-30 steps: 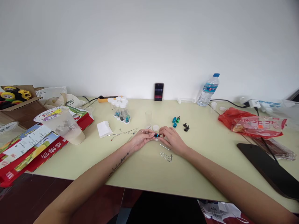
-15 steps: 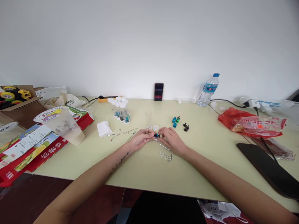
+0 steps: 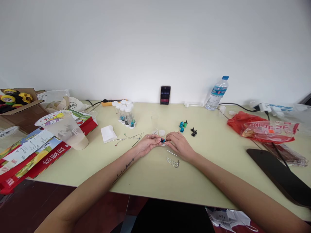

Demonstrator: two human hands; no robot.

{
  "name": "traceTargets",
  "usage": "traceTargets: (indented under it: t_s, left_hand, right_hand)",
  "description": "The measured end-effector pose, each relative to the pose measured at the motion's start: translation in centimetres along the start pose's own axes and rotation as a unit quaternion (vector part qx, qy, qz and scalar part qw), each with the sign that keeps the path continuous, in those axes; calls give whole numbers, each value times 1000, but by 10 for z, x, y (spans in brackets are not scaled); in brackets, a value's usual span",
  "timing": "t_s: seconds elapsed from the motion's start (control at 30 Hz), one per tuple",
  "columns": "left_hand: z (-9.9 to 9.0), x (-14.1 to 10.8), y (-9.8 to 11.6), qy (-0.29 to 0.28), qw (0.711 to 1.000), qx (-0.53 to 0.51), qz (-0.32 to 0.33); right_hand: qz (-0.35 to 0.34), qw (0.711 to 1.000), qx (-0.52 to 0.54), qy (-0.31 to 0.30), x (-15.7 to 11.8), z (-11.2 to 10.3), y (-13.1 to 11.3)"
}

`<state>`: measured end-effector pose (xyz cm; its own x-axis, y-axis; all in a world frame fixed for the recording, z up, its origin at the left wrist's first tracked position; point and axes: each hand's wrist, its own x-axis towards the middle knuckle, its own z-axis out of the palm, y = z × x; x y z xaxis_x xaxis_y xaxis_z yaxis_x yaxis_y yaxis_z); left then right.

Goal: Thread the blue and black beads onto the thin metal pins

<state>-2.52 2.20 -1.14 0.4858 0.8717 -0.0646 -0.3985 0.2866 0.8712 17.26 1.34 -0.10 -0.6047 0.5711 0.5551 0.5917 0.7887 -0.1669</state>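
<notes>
My left hand [image 3: 148, 144] is closed in a pinch around a small blue-and-black part [image 3: 163, 140], with thin metal rods jutting out at the fingers. My right hand [image 3: 179, 144] has its fingertips closed on the other end of that part. Just beyond them a clear tube [image 3: 155, 121] stands upright, and a round white cap [image 3: 162, 132] lies close by. Several thin bent metal rods [image 3: 172, 162] lie below my right hand. Past it are small blue and green pieces [image 3: 181, 124] and several small black pieces [image 3: 193, 131].
Capped clear tubes [image 3: 128, 117] stand clustered left of centre, near white paper [image 3: 108, 134] and thin wire tools [image 3: 126, 138]. A drink cup [image 3: 73, 132] is at the left. A phone [image 3: 165, 95], water bottle [image 3: 217, 93], red bag [image 3: 239, 121] and black slab [image 3: 277, 176] sit further around.
My right fingertips have closed in on the end of the blue-and-black part, which showed more of its dark end before. My left hand has hardly moved.
</notes>
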Motion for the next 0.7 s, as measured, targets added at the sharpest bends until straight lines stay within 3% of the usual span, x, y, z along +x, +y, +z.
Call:
traceTargets:
  t_s: [0.47, 0.7]
  left_hand:
    - [-1, 0, 0, -10, 1000, -3, 2]
    - [0, 0, 0, -4, 1000, -7, 8]
  right_hand:
    - [11, 1000, -13, -19, 0, -1, -1]
    - [6, 1000, 14, 2, -1, -4, -2]
